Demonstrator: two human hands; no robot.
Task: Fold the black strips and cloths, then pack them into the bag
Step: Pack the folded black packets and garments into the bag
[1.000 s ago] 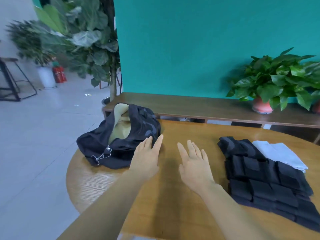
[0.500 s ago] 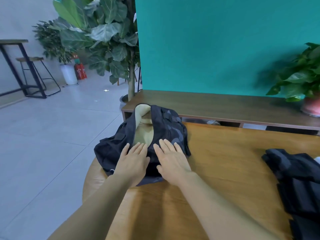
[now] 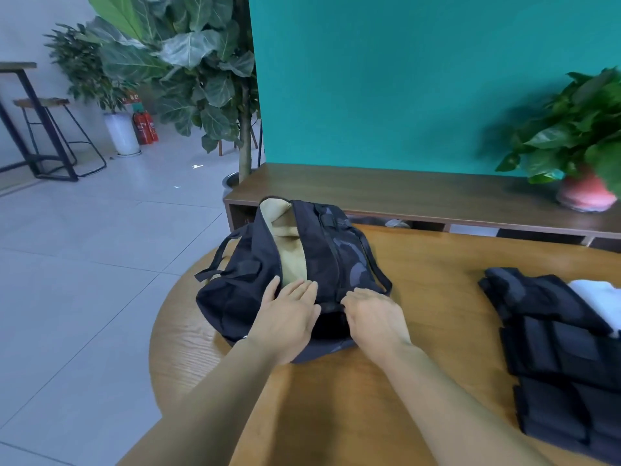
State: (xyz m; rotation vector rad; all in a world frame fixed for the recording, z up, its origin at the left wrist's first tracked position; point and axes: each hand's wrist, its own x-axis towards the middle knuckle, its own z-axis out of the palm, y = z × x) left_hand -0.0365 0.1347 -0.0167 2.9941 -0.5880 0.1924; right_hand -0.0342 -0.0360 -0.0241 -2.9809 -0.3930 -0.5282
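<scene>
Left hand (image 3: 285, 322) flat, fingers straight on bag (image 3: 242, 280); right hand (image 3: 373, 317) fingers curled, gripping bag's near edge

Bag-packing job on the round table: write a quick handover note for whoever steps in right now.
Left hand: open, fingers lying flat on the near end of the black bag, at its opening.
Right hand: fingers curled over the bag's near edge beside the zip; its grip there can't be confirmed.
The bag lies unzipped at the table's left side, tan lining showing; nothing packed is visible inside.
Folded black strips and cloths sit stacked at the right side, a white cloth on top.
Done: folding looks finished.
Left: hold the bag open, move the stack in.
</scene>
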